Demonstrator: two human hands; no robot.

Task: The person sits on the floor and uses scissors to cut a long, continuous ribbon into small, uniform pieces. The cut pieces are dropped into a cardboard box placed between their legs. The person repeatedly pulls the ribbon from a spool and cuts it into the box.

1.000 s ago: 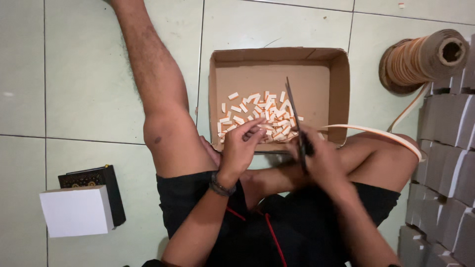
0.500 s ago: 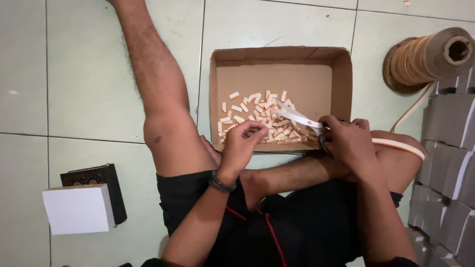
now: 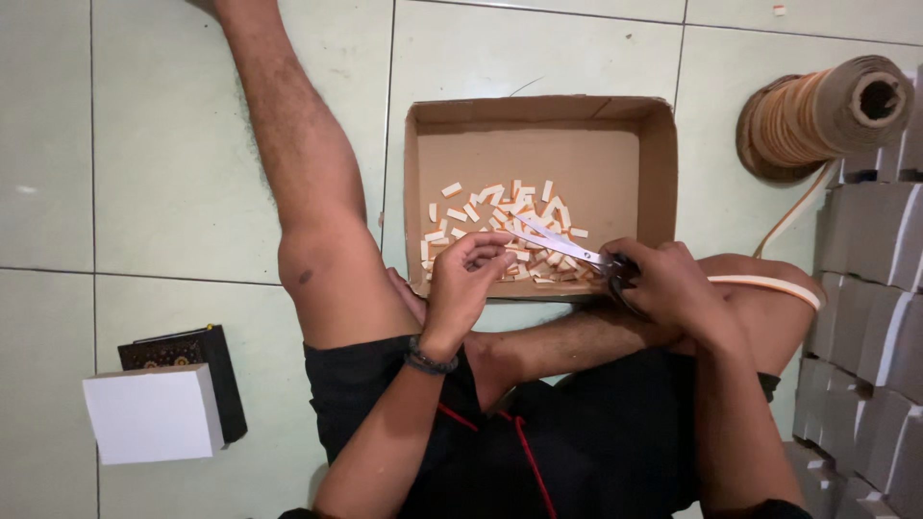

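I sit on a tiled floor with a shallow cardboard box (image 3: pixel 538 120) in front of me. Several short cut pieces (image 3: pixel 500 216) of tan strip lie in it. My right hand (image 3: pixel 668 284) grips a pair of scissors (image 3: pixel 562 245), blades pointing left over the box's near edge. My left hand (image 3: pixel 466 284) pinches the end of the strip at the blade tips. The tan strip (image 3: pixel 769 286) runs across my right knee to a big spool (image 3: pixel 827 115) at the upper right.
A stack of grey boxes (image 3: pixel 870 317) lines the right edge. At the lower left a white box (image 3: pixel 149 415) rests against a black box (image 3: pixel 202 360). My left leg (image 3: pixel 298 183) stretches out beside the cardboard box.
My right hand has swung the scissors from upright down to level, pointing left. The blades now meet my left hand's fingertips over the box.
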